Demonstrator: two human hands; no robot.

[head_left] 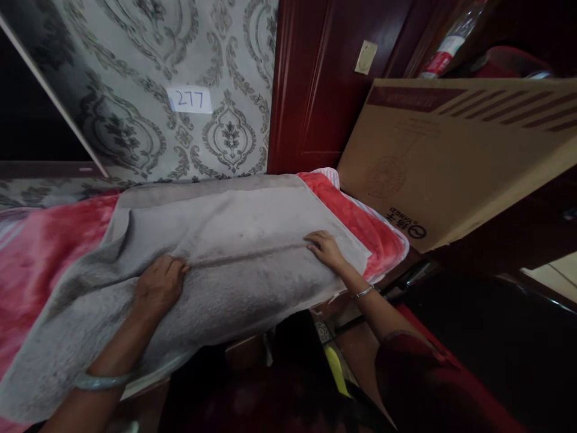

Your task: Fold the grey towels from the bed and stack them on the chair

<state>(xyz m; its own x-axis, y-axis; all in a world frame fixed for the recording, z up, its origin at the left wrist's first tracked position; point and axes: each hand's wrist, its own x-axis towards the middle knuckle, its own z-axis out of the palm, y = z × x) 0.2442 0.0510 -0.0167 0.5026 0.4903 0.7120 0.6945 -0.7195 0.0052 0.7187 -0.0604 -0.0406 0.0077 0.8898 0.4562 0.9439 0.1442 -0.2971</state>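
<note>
A large grey plush cloth [243,300] lies across a narrow surface, with a long crease running along its middle. My left hand [160,285] is closed on the cloth at the left end of that crease, fingers curled down into the fabric. At the crease's right end, my right hand [327,249] pinches the same cloth between thumb and fingers. The far part of the cloth looks smoother, and its left corner is rumpled and raised. Beneath it, a red plush blanket [356,222] with a striped edge shows at both ends.
A patterned papered wall [229,135] with a paper label [189,100] reading 277 rises behind. A dark red door [311,90] stands beside it. On the right leans a large cardboard box [442,156], with a plastic bottle [453,45] beyond it. A dark screen [36,114] is at left.
</note>
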